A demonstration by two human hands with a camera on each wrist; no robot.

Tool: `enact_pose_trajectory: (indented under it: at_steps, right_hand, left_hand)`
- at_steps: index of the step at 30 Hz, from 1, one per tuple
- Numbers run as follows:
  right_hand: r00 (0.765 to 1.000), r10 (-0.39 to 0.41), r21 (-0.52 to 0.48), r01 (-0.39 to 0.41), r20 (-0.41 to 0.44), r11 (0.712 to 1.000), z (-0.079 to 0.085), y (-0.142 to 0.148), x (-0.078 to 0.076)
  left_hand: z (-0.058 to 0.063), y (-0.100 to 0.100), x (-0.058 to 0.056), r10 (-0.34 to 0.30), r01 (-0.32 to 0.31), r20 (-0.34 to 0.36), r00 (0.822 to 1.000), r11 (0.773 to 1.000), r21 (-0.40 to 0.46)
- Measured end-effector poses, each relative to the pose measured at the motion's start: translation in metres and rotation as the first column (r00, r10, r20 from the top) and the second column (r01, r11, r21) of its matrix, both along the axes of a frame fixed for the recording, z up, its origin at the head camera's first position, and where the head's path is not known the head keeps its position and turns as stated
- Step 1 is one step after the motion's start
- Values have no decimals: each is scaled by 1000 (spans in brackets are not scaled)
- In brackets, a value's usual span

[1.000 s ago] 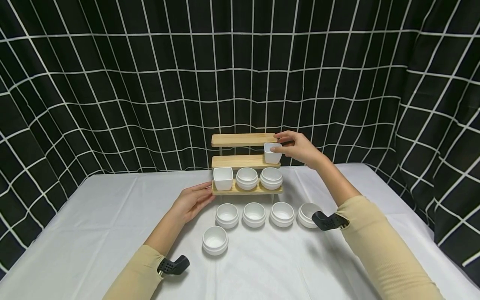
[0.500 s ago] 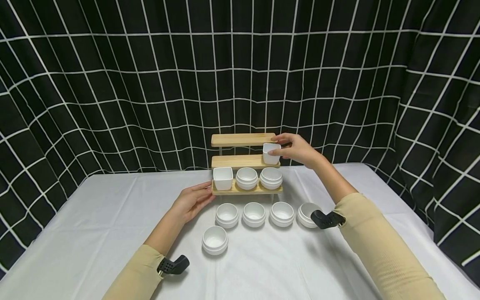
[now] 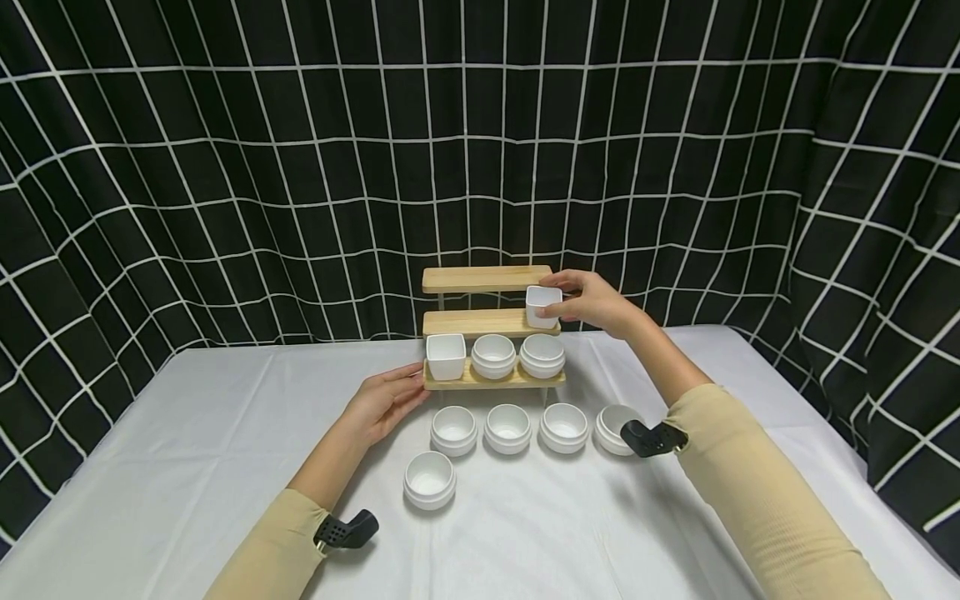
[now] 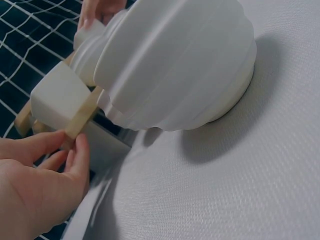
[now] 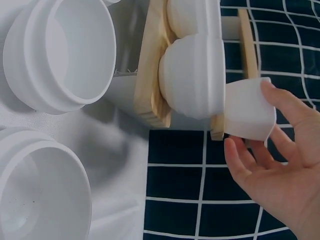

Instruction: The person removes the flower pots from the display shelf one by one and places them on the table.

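Moved slightly toward nine o'clock since earlier: one square cup (image 3: 537, 310), at the three-o'clock end of the middle shelf (image 3: 476, 322), pinched in our right hand (image 3: 598, 305), base free to sit. Our left hand (image 3: 384, 404) pinches the bottom shelf (image 3: 491, 385) at nine o'clock, presumably steadying it.

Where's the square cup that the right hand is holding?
In the head view, the square cup is at the right end of the middle shelf, in the right hand, above and behind a round bowl on the bottom shelf.
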State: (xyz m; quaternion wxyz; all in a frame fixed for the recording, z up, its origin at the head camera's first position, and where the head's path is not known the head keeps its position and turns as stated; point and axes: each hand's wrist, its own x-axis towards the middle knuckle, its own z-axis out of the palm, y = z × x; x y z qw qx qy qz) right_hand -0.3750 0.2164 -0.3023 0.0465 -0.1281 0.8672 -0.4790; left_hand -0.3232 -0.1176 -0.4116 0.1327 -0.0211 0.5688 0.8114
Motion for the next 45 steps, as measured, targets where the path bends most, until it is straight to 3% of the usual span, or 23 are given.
enact_pose_trajectory:
  at_steps: [14, 45]
  right_hand:
    - [999, 4, 12, -3, -33, 1000, 0, 0, 0]
    - [995, 18, 39, -14, -101, 999, 26, -4, 17]
  left_hand:
    - [0, 1, 1, -1, 2, -11, 1000, 1000, 5]
    - [1, 0, 1, -2, 2, 0, 1000, 1000, -6]
